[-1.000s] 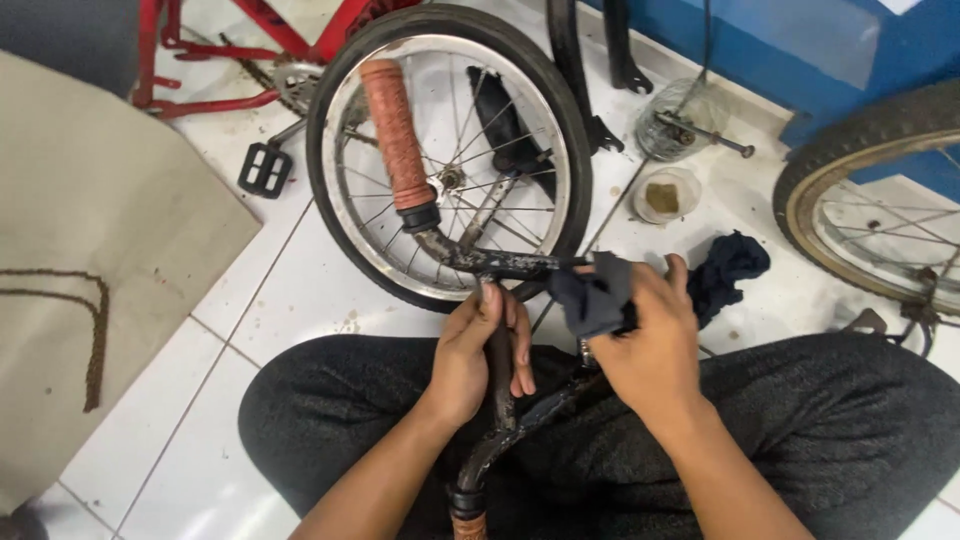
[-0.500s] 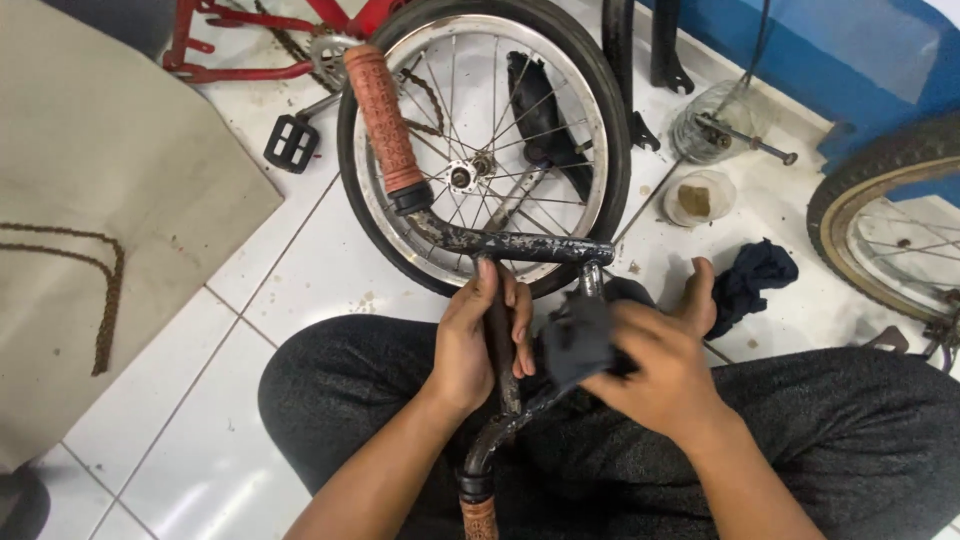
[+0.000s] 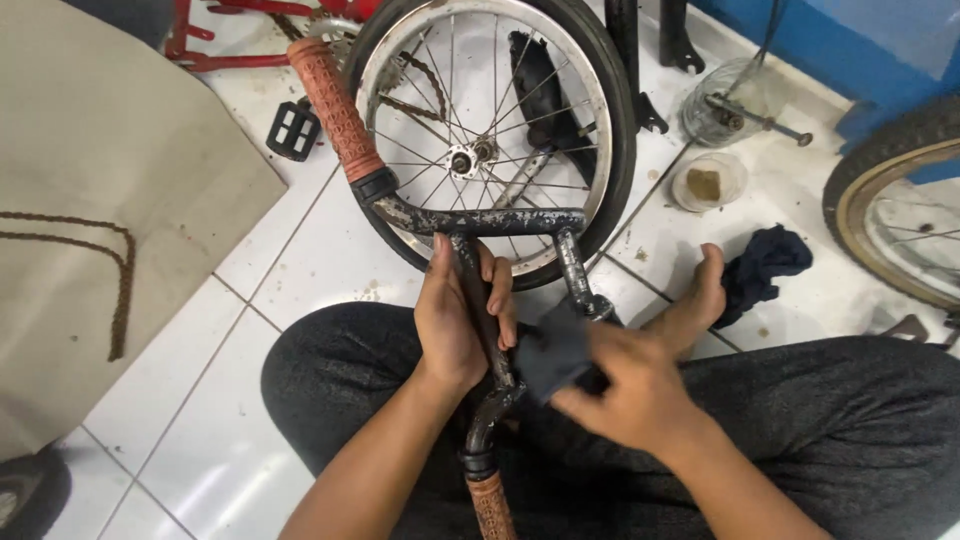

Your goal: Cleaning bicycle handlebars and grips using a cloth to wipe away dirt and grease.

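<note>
Handlebar [image 3: 470,225]: black, worn — centre of frame, across lap.
Left hand [image 3: 462,318]: grip closed around handlebar.
Right hand [image 3: 630,390]: grip pinching dark cloth [image 3: 553,355] — against bar.

Bicycle repair workshop, spoked wheel [image 3: 500,130] on white tiled floor [image 3: 200,400], loose chain [image 3: 115,290], red frame [image 3: 230,30], grease tub [image 3: 708,182]

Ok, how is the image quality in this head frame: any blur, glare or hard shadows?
Head view: even indoor light, no hard shadows; soft glare on the white floor tiles. The right hand and its dark cloth look slightly motion-smeared; the left hand on the black handlebar and the wheel spokes are sharp. Mild wide-angle bending at the edges.
</note>
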